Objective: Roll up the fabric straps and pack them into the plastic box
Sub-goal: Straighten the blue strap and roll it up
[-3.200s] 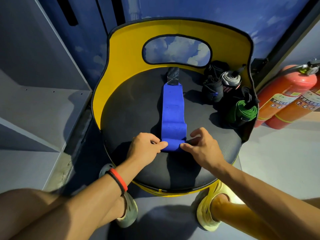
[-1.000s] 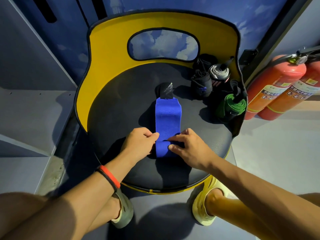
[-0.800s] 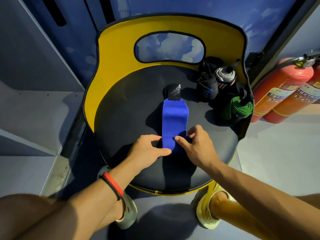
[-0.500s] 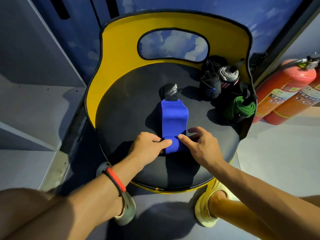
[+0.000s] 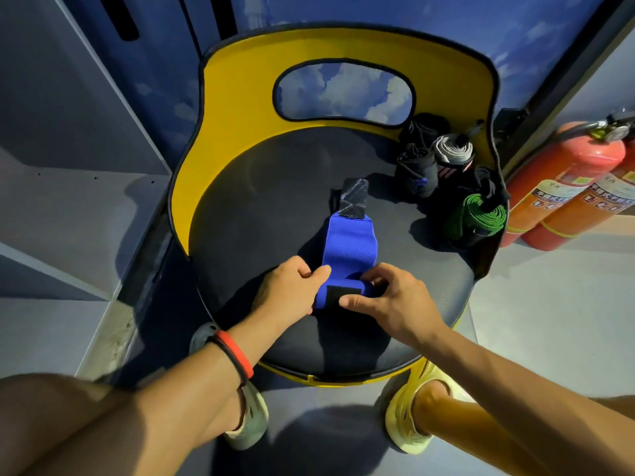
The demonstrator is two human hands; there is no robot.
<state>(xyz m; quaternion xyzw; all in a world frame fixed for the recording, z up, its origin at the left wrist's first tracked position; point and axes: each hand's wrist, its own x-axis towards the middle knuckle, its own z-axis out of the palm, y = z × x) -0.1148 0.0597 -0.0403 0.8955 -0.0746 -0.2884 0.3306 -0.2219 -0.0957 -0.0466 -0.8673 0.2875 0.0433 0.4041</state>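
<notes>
Blue strap (image 5: 350, 243): centre of frame, lying on the black chair seat (image 5: 261, 207); its near end is wound into a roll and its far end lies flat, ending in a dark tab (image 5: 354, 198).
Left hand (image 5: 288, 290): fingers curled, thumb and forefinger pinching the roll's left end.
Right hand (image 5: 390, 300): thumb pressing a black patch on the roll, fingers curled over its right end.
Change: the flat length is far shorter than three seconds ago, and the roll is thicker.
Meaning: rolling is judged nearly complete; a short length remains.
Finished rolls (image 5: 481, 218): right of centre, at the seat's edge.
Plastic box: not discernible.
</notes>
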